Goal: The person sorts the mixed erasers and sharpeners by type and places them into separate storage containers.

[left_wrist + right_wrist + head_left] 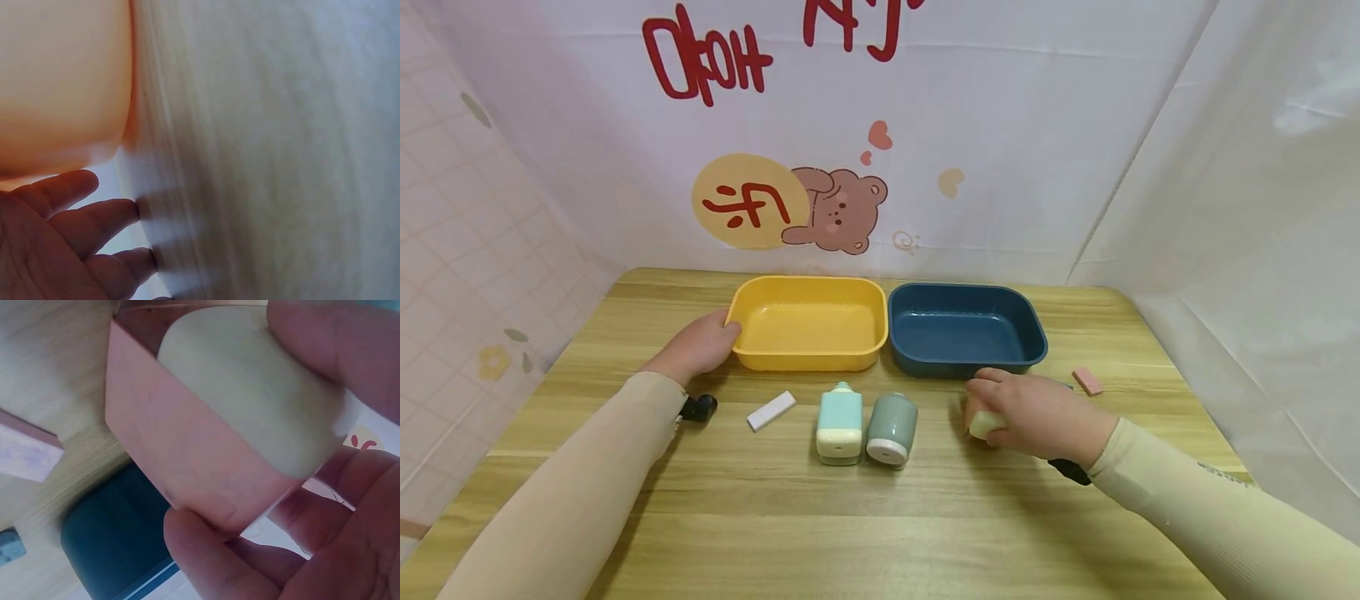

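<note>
In the head view my left hand [703, 346] rests against the left end of the yellow bin [808, 362]. The left wrist view has those fingers [94, 225] spread and fairly straight, beside the bin's rounded wall [62, 81]. My right hand [1045, 412] grips a pink block-shaped thing with a rounded, pale cream end [985, 423], just in front of the dark blue bin [966, 367]. Up close, the pink part [187, 437] looks like a sleeve around the cream piece, pinched between thumb and fingers. Its far side is hidden.
A white eraser-like bar [771, 411] lies before the yellow bin. Two small bottle-shaped things, one mint and cream [840, 421], one grey-green and white [892, 427], lie side by side mid-table. A pink block [1087, 381] and a small blue one [11, 545] lie right.
</note>
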Available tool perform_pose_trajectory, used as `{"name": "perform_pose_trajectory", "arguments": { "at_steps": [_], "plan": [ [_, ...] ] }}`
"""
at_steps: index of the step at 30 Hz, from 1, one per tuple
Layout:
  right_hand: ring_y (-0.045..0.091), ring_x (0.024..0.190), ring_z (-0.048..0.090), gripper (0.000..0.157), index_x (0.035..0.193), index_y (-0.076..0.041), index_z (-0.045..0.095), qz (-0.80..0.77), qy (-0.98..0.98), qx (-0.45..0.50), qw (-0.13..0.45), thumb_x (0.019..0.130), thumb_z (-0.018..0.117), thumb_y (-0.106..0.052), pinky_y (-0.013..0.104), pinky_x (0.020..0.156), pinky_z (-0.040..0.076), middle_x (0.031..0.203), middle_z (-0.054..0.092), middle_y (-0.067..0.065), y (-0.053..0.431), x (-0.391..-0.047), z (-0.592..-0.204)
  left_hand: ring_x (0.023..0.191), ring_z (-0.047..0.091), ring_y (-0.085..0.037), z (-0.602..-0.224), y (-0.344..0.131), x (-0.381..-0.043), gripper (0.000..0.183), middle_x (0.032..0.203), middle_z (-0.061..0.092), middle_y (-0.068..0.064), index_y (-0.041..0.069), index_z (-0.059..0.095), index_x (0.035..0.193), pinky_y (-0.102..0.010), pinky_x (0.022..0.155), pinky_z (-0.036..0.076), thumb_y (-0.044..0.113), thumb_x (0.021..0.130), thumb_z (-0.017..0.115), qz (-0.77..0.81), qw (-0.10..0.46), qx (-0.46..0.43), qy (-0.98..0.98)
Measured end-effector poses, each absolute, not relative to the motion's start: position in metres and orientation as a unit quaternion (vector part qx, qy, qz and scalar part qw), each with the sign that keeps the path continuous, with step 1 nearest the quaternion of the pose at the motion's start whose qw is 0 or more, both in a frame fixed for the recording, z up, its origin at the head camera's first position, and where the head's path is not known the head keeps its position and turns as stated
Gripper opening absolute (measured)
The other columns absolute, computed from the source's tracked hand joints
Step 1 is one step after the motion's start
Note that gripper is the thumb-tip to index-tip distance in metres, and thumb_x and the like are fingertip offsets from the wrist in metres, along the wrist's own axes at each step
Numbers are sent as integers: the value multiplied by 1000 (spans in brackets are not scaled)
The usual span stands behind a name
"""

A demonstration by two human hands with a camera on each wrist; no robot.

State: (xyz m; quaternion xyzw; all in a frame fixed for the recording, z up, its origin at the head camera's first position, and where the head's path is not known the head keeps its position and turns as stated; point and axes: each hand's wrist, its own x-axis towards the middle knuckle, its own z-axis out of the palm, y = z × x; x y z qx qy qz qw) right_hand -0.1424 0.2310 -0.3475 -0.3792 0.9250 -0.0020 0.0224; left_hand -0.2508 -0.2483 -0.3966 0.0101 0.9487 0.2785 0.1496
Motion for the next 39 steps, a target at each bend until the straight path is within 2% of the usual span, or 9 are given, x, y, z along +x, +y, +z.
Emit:
{"name": "perform_pose_trajectory", "arguments": {
  "at_steps": [10,14,18,27,32,39],
  "plan": [
    [19,99,70,55,130,-10,65,-17,928,-371,36,81,88,-16,37,87,61,127,66,3,229,-142,-339,105,54,-34,-400,-248,-253,62,126,58,-22,0,39,155,-51,96,44,39,111,23,280,147,11,949],
    [18,96,69,57,133,-9,64,-20,928,-370,34,82,89,-18,35,85,61,130,66,4,226,-141,-331,106,54,-34,-400,-248,-253,61,128,58,-21,0,39,156,-52,97,44,39,111,23,281,147,12,949],
    [14,87,67,57,131,-8,65,-17,924,-381,13,81,91,-20,32,80,61,124,65,1,219,-142,-322,107,54,-34,-401,-248,-253,62,130,57,-22,0,39,156,-52,98,44,39,110,23,278,147,11,949],
    [15,92,67,56,131,-10,65,-27,924,-382,2,83,91,-22,31,79,60,126,66,1,203,-145,-297,110,53,-35,-400,-248,-253,62,135,56,-23,1,39,157,-53,100,43,37,110,22,273,142,15,951],
    [23,106,70,58,134,-8,63,-42,925,-377,-14,84,90,-22,37,87,60,132,65,4,194,-152,-285,110,53,-35,-399,-249,-251,61,134,57,-22,1,41,155,-54,99,43,38,110,22,275,140,17,951],
    [26,113,69,63,143,-5,59,-57,929,-364,-23,90,85,-26,42,98,58,141,62,8,176,-173,-271,112,53,-35,-399,-249,-252,60,136,56,-21,3,42,154,-53,100,43,38,109,22,274,141,17,951]
  ]
}}
